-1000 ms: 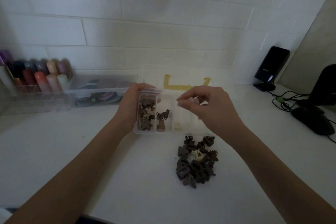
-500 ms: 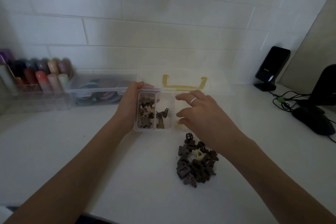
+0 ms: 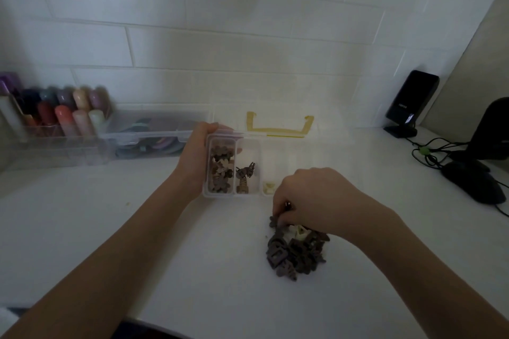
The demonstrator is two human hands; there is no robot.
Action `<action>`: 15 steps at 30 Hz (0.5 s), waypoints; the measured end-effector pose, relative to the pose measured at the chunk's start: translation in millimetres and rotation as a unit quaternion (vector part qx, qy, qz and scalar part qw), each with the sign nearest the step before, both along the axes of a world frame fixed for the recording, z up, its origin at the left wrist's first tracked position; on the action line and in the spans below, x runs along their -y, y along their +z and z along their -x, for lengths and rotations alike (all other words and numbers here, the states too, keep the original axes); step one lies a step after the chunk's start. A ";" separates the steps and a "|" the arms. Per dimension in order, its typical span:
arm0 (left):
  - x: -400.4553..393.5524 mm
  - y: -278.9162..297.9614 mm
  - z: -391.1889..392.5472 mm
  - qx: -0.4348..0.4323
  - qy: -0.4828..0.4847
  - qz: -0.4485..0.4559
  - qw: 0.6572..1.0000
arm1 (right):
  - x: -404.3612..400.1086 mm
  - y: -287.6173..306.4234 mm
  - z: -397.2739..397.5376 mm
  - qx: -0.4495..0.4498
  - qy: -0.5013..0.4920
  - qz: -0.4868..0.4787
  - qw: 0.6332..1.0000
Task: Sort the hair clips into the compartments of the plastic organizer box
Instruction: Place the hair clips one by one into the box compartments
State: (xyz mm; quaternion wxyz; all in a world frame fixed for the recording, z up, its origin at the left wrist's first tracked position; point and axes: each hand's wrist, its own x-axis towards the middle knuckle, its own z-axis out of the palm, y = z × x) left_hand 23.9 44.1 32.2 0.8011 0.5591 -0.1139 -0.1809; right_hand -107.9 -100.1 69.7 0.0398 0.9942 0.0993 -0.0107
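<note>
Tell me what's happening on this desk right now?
A person is sorting small hair clips into a clear plastic organizer box. The left hand grips the box's left end. The right hand reaches into the loose pile of brown clips on the white desk, fingers curled at its far edge; whether it has one pinched is unclear. The leftmost compartment is fairly full, the next holds a few dark clips, the third a cream one.
</note>
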 end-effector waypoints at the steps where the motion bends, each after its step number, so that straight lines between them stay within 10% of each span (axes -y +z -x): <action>1: 0.3 -1.0 -1.2 0.004 -0.001 0.000 1.000 | 0.1 0.5 0.4 0.002 0.007 -0.015 1.000; 9: 3.2 -2.7 1.4 0.005 -0.001 0.009 1.000 | -4.7 4.8 -1.0 0.116 0.014 -0.266 0.957; 15: 4.4 -7.1 -4.4 -0.012 0.013 -0.001 1.000 | -14.2 -12.0 -5.2 0.209 0.003 -0.285 0.936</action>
